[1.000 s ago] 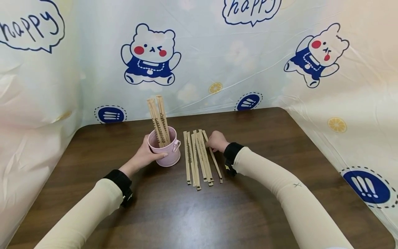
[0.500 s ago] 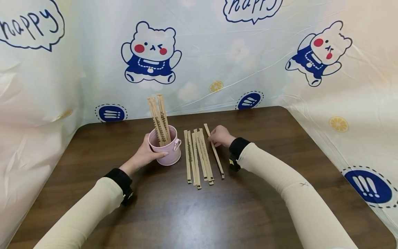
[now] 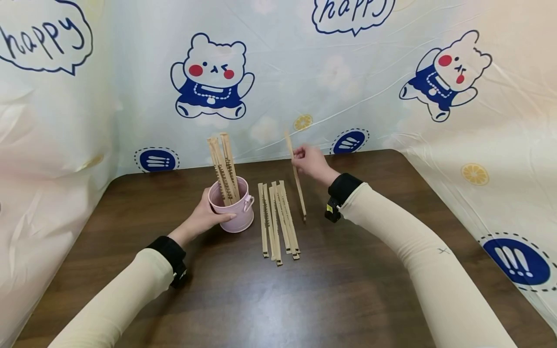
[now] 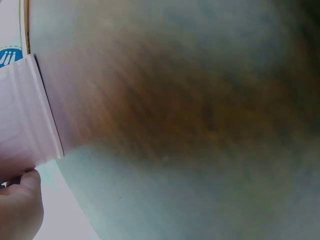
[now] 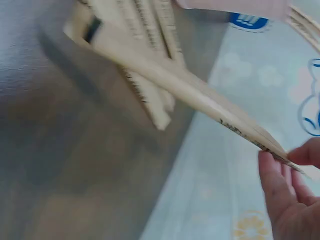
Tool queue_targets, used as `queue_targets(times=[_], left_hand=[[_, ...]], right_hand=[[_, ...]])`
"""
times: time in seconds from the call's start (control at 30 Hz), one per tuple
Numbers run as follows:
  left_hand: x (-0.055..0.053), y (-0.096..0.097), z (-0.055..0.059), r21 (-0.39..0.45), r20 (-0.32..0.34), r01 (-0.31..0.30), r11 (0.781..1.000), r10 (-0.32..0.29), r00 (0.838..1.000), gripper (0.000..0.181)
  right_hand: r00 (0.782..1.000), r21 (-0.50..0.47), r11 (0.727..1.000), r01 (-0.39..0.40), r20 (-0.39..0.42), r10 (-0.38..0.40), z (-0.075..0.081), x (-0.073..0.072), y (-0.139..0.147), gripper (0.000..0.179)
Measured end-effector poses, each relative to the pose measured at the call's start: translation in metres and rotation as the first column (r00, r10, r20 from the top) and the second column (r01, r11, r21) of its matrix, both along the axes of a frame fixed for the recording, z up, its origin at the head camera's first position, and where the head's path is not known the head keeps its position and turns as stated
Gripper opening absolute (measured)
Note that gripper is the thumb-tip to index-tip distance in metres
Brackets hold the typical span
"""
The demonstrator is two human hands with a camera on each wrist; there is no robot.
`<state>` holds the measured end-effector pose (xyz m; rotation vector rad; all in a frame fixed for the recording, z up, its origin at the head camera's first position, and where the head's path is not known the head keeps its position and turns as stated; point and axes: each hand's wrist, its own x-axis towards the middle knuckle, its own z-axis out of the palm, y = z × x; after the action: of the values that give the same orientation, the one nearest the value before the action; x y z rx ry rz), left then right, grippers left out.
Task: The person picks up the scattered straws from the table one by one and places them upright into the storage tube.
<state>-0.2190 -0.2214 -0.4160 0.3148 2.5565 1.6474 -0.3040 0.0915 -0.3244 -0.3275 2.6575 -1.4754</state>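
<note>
A pink bucket (image 3: 237, 218) stands on the table's left half, with several tan paper-wrapped sticks (image 3: 224, 169) leaning upright in it. My left hand (image 3: 204, 215) holds the bucket's near left side, the thumb across its front. Up at the back, my right hand (image 3: 311, 162) pinches one long, narrow paper-wrapped stick (image 3: 298, 186) by its upper part; its lower end hangs tilted toward me. Close up in the right wrist view, the stick (image 5: 195, 95) shows printed lettering and a black mark near one end. Between bucket and right hand, several more wrapped sticks (image 3: 278, 222) lie side by side.
The brown wooden table (image 3: 243, 299) has rounded far corners. Behind it and on both sides hangs a pale printed curtain (image 3: 278, 72) with bear drawings. Each wrist wears a black band (image 3: 345, 187). Blur fills most of the left wrist view.
My right hand has drawn one wrapped stick away from the row, then raised it up and back off the table. The left hand stays on the bucket.
</note>
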Motion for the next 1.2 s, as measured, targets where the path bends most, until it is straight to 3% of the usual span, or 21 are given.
queue_targets(times=[0.23,0.43,0.6,0.87,1.2], left_hand=[[0.000,0.002,0.001,0.025,-0.001,-0.002,1.000,0.002,1.000,0.098],[0.000,0.004,0.002,0.035,-0.003,0.004,0.999,-0.004,1.000,0.098],[0.001,0.004,0.002,0.030,0.006,0.002,1.000,-0.002,1.000,0.097],[0.001,0.003,0.004,0.020,0.000,0.000,1.000,0.000,1.000,0.098],[0.001,0.000,0.001,0.008,0.013,0.016,1.000,-0.016,1.000,0.099]], right_hand=[[0.974,-0.208,0.978,0.018,-0.219,-0.065,0.035,-0.002,-0.010,0.029],[0.940,-0.392,0.920,-0.033,-0.325,-0.105,0.067,0.009,-0.035,0.026],[0.931,-0.487,0.868,-0.098,-0.354,-0.093,0.085,0.022,-0.058,0.026],[0.912,-0.441,0.881,-0.170,-0.408,-0.029,0.087,0.038,-0.081,0.026],[0.914,-0.346,0.915,-0.207,-0.402,0.054,0.063,0.047,-0.095,0.025]])
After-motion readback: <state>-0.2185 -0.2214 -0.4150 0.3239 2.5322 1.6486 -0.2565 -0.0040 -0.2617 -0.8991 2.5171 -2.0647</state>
